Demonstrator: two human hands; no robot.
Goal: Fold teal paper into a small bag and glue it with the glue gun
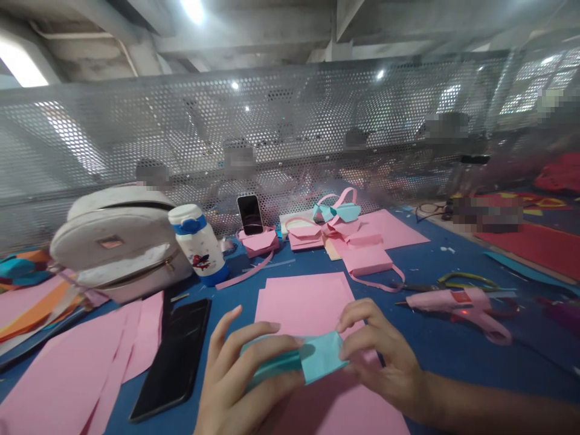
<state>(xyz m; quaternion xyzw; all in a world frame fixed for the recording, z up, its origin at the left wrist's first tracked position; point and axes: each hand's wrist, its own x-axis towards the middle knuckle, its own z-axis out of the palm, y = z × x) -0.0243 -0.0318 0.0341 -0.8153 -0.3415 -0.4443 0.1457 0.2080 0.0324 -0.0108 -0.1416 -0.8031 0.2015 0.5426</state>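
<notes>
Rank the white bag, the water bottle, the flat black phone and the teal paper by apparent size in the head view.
1. white bag
2. flat black phone, though nearness enlarges it
3. water bottle and teal paper: too alike to rank; hands partly cover the paper.

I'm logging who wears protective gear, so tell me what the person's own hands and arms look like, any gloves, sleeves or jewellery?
Both the left hand and the right hand are bare: no gloves, and no rings or watch that show. The right forearm is uncovered as far as the frame's edge, with no sleeve in view. The left arm is cut off at the wrist.
</notes>
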